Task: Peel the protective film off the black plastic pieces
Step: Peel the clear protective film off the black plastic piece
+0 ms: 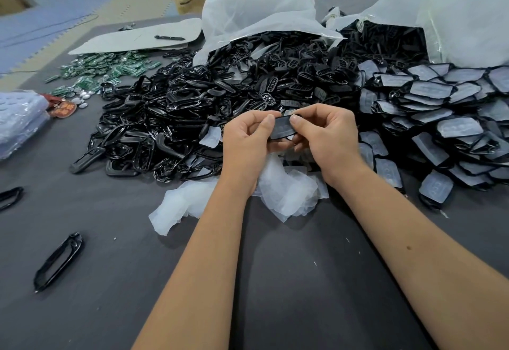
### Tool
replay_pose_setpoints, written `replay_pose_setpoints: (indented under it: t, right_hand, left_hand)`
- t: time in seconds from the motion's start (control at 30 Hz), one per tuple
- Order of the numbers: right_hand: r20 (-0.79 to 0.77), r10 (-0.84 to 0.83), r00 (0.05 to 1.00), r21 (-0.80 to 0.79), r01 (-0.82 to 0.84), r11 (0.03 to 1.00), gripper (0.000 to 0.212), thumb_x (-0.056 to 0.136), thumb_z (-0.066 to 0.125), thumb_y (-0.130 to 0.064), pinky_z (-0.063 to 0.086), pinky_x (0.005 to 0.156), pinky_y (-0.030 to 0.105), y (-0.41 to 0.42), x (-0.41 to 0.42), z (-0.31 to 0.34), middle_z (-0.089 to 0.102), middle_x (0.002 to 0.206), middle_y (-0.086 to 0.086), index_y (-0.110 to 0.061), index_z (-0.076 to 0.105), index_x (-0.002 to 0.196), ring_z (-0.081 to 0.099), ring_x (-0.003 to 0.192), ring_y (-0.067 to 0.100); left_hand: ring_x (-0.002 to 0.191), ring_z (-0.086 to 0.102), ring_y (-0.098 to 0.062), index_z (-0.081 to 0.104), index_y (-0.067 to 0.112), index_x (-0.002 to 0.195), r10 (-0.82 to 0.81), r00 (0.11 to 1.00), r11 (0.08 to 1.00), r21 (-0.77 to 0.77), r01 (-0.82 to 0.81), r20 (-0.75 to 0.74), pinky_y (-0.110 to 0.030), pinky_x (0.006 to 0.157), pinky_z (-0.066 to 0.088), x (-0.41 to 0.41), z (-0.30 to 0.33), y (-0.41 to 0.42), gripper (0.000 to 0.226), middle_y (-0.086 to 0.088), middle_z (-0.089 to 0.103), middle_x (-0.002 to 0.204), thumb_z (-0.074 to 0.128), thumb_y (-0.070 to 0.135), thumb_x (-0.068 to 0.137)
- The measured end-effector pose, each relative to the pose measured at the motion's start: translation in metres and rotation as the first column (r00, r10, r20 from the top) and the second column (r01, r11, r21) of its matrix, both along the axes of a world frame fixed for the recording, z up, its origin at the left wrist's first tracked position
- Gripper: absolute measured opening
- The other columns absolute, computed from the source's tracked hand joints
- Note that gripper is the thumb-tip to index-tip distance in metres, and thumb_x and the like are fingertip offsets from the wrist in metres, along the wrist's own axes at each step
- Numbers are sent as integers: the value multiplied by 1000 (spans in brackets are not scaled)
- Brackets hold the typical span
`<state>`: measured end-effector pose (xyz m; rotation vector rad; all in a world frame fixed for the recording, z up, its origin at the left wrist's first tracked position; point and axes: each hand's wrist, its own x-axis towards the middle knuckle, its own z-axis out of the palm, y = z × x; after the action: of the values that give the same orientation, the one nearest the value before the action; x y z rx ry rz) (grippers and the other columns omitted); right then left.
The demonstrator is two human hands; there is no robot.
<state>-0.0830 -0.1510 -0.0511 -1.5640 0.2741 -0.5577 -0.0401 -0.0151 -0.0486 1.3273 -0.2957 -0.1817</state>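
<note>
**Both hands on one film-covered piece above the heap**

The grey worktop [275, 280] carries everything, and from where the person stands the great black heap of plastic parts [179, 118] spreads from ten to twelve o'clock, spilling out of a clear bag [248, 10]. At two o'clock lies a second spread, the film-covered pieces [429, 112], pale and stacked like tiles. Just in front of the wrists sits a loose drift of peeled film [286, 192], and off at nine o'clock a few green circuit boards [110, 68].

Smaller now: the left hand [245, 140] and right hand [327, 140] meet at twelve o'clock, close to the chest line, each pinching an end of one black piece [282, 129] between thumb and curled fingers. The piece's long axis runs nearly side to side, tipped a little up on the right, its filmed face turned towards the person. Both hands are equally near it. The right thumb sits at the upper right corner, so I judge the peel would start there, drawn across towards the left hand, which steadies the other end.
</note>
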Motion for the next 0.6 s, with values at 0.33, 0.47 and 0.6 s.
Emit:
replay_pose_setpoints:
  t: [0.33, 0.47, 0.6]
  right_hand:
    - [26, -104, 994, -422, 106, 900, 14, 98, 69, -21, 60, 54, 43, 6, -2, 0, 73, 71, 3, -12, 77, 91, 69, 57, 20]
    - [31, -98, 995, -400, 102, 911, 7, 96, 73, -18, 60, 66, 49, 5, -2, 1, 72, 70, 5, -12, 76, 95, 70, 64, 26]
    - [50, -69, 996, -401, 83, 912, 7, 97, 67, -13, 59, 66, 51, 6, -3, 1, 67, 62, 11, -15, 63, 102, 65, 57, 35]
  left_hand:
    - [57, 71, -20, 72, 6, 95, 55, 998, 998, 42, -55, 2, -27, 58, 60, 3, -3, -1, 15, -15, 75, 85, 67, -8, 95]
    - [53, 66, -18, 71, 1, 99, 30, 999, 999, 29, -29, -40, -27, 59, 59, 1, -1, 0, 14, -14, 75, 86, 66, -11, 94]
    - [54, 68, -17, 75, 0, 97, 1, 999, 1000, 16, 0, -51, -25, 58, 59, 1, 2, 4, 16, -16, 78, 89, 65, -13, 93]
